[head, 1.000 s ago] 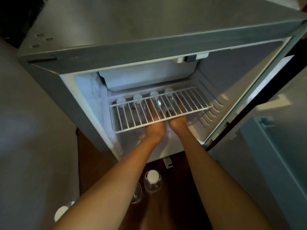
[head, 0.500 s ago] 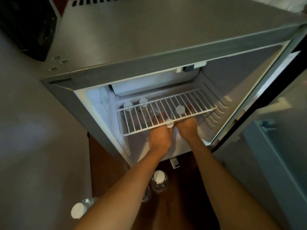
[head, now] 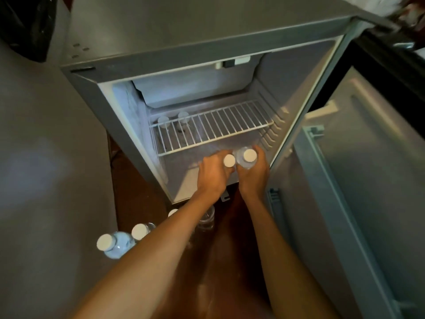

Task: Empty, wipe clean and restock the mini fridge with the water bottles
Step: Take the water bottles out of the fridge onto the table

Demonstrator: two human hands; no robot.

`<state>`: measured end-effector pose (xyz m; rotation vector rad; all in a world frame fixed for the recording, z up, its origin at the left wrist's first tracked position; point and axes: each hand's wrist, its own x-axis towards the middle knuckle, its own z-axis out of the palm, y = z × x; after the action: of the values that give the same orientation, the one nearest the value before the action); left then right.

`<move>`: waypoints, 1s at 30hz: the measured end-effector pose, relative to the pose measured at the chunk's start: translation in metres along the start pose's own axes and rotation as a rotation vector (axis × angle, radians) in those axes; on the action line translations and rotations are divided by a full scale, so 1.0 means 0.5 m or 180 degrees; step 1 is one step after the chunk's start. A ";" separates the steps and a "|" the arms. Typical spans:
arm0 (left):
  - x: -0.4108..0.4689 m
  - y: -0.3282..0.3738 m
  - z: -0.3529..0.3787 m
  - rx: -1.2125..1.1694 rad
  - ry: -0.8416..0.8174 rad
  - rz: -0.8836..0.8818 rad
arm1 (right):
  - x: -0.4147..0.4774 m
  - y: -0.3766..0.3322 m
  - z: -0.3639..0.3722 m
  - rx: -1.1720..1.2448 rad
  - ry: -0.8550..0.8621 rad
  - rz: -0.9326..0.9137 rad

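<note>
The grey mini fridge [head: 184,26] stands open below me, with a white wire shelf [head: 213,127] inside. My left hand [head: 212,174] grips a clear water bottle with a white cap [head: 229,160] at the fridge's front edge. Beside it, my right hand [head: 254,176] holds a second white-capped bottle [head: 249,155]. Both bottles are upright, in front of the shelf. Two more bottles [head: 173,120] stand under the shelf at the back left. Three bottles [head: 115,244] show on the floor, to the left of my left forearm.
The fridge door [head: 368,180] hangs open on the right, with a door rack [head: 315,132] on its inner side. A freezer box [head: 195,88] sits at the top of the cavity. A black bag [head: 25,24] lies at upper left. Dark wooden floor [head: 128,185] runs under the fridge front.
Both hands have drawn back from under the wire shelf to the fridge's front edge, each bringing a bottle out. Only two bottles are left under the shelf. The camera has shifted, showing more floor bottles.
</note>
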<state>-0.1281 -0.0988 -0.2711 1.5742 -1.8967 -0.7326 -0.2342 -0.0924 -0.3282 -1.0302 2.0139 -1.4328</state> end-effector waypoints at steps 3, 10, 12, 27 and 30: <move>-0.035 0.013 -0.012 0.0019 -0.0030 0.0032 | -0.050 -0.023 -0.035 0.0187 0.0002 0.0043; -0.122 0.033 -0.065 -0.0189 0.0016 0.0081 | -0.149 -0.073 -0.104 -0.0173 -0.0031 -0.0137; -0.150 0.043 -0.078 -0.0246 -0.0034 0.0103 | -0.175 -0.080 -0.127 -0.0339 0.0048 -0.0206; -0.419 -0.005 -0.154 -0.0219 -0.0201 -0.0297 | -0.425 -0.031 -0.222 -0.0652 -0.0556 -0.0323; -0.467 -0.055 -0.178 -0.0196 -0.0080 -0.0478 | -0.475 -0.023 -0.193 -0.0614 -0.0785 -0.0356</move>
<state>-0.0101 0.1221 -0.2470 1.6894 -1.7701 -0.8701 -0.1549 0.1495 -0.2960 -1.3492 1.9664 -1.1158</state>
